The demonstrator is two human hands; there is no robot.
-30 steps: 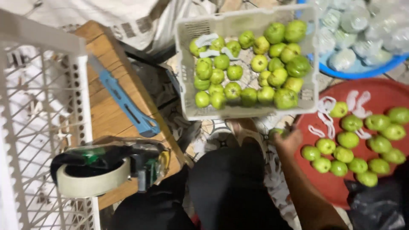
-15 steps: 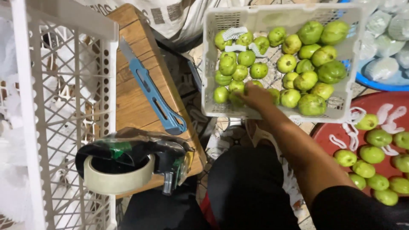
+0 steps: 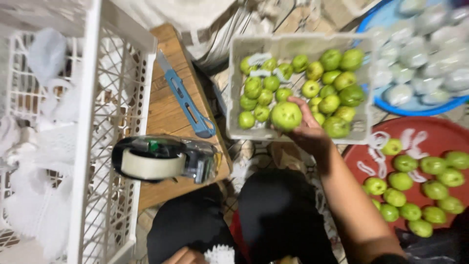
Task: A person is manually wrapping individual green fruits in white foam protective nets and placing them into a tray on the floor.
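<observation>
A wooden stool stands beside a white lattice crate, patterned floor showing between them under dim indoor light.

One camera only, worn on the person's head, so there is no second view to share ground with. It looks almost straight down over the person's own knees in dark trousers, which fill the lower middle. It sits close: the right hand reaches up from the lower right into mid-frame. The white lattice crate is cut by the left edge, the wooden bench lies just right of it, the pale fruit crate is top centre, and the red tray and blue tub run off the right edge
</observation>
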